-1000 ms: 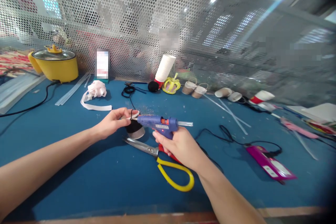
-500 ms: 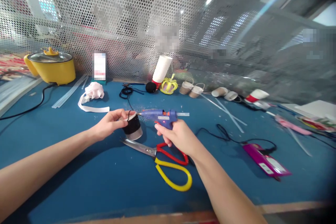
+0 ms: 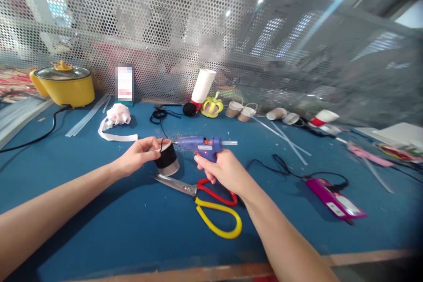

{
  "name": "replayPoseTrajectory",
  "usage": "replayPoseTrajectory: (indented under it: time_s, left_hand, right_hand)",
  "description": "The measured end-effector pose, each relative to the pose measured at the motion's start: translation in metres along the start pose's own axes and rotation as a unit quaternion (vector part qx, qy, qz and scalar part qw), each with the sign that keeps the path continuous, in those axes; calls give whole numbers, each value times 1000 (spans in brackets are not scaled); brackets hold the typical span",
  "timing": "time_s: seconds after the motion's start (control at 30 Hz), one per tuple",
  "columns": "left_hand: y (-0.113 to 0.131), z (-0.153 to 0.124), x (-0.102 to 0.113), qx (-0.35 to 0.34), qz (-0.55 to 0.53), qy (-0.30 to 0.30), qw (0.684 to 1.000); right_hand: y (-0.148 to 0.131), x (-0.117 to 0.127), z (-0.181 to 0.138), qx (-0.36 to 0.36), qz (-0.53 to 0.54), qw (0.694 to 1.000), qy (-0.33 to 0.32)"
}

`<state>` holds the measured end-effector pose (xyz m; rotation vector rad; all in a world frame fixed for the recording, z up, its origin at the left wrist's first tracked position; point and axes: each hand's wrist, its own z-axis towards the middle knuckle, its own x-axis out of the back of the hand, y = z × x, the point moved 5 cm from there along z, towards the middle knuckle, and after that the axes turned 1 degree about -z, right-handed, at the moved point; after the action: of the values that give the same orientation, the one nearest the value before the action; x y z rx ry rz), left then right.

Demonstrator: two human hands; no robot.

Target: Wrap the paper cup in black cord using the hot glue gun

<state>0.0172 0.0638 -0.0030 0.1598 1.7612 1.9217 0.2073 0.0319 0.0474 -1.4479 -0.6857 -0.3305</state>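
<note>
My left hand (image 3: 145, 153) pinches the rim of a small paper cup (image 3: 169, 168) whose upper part is wrapped in black cord. A loose strand of black cord (image 3: 162, 129) runs from the cup toward a tangle of the same cord behind it. In my right hand (image 3: 223, 168) is a blue hot glue gun (image 3: 198, 144), its nozzle at the cup's upper right edge and a clear glue stick poking out of its back. Scissors (image 3: 185, 187) with one red and one yellow handle lie just in front of the cup and partly below my right hand.
At the back left stand a yellow electric pot (image 3: 71, 90) and a phone (image 3: 124, 83). White ribbon (image 3: 118, 115), a yellow crown-like craft (image 3: 212, 108), stacked paper cups (image 3: 203, 87) and little baskets (image 3: 246, 113) line the back. A purple power strip (image 3: 335, 200) with a cable lies right.
Almost nothing differs. The view has shifted very slightly, while both hands, the cup and the glue gun keep the same arrangement.
</note>
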Motion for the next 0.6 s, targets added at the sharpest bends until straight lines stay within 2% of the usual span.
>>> replayPoseTrajectory:
  time_s: [0.2,0.33,0.37,0.43,0.53,0.6]
  left_hand:
    - [2,-1,-2,3,-8,5,1000]
    - [2,0,-2,5,6,12,1000]
    - [2,0,-1,4,13,12,1000]
    - [3,0,0,-2,35,6,999]
    - [8,-1,-1,-31,108,-18,993]
    - [14,-3,-4,-57,179,-34,982]
  right_hand:
    - [-1,2,-4,7,32,999,-16]
    - [6,7,3,-8,104,994,-46]
    - [10,10,8,-10,123,992,-36]
    - [22,19,19,-14,127,991,26]
    - [44,31,36,-48,20,989,136]
    - [57,30,47,-79,-32,986,144]
